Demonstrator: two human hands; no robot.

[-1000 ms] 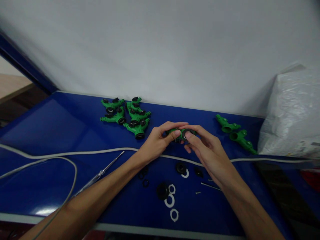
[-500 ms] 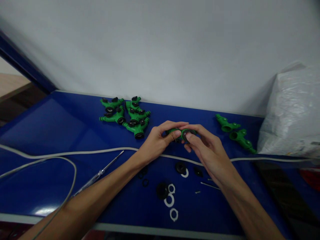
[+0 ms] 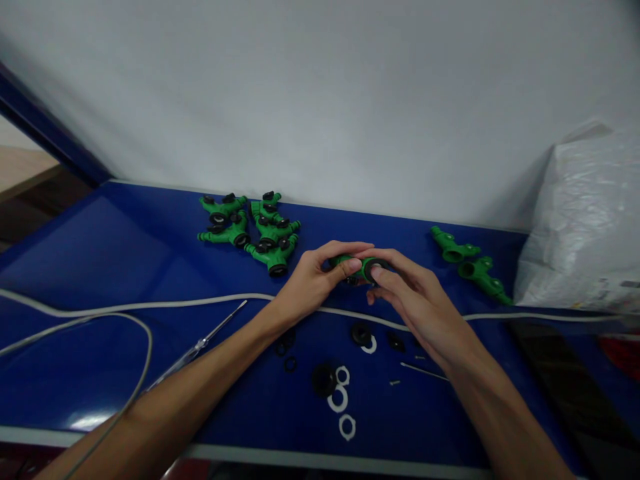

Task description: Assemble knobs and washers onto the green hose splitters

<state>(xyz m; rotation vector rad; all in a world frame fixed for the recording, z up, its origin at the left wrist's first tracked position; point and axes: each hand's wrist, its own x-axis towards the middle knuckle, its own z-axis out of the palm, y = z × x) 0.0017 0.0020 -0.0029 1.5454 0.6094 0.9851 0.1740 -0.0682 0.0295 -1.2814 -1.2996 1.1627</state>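
A green Y-shaped hose splitter (image 3: pixel 365 269) is held in both hands above the middle of the table. My left hand (image 3: pixel 320 273) is closed round one branch, thumb on top. My right hand (image 3: pixel 407 280) grips the other end, its thumb pressing at a black ring (image 3: pixel 375 266) around the opening. The splitter's underside is hidden by the fingers. Below the hands lie a black round cap (image 3: pixel 361 335), a larger black cap (image 3: pixel 324 380), several white rings (image 3: pixel 338 399), small black O-rings (image 3: pixel 291 364), a black piece (image 3: pixel 396 341) and small screws (image 3: pixel 395 383).
Several green splitters with black valves (image 3: pixel 273 255) stand at the back left. Two bare green splitter bodies (image 3: pixel 453 250) lie back right, beside a wrapped white package (image 3: pixel 580 227). A white cable (image 3: pixel 175 305) crosses the blue table. A clear-handled screwdriver (image 3: pixel 203 343) lies near my left forearm.
Both hands keep their hold on the splitter and have shifted very slightly left. My right thumb has moved a little at the black ring. The things on the table lie unchanged.
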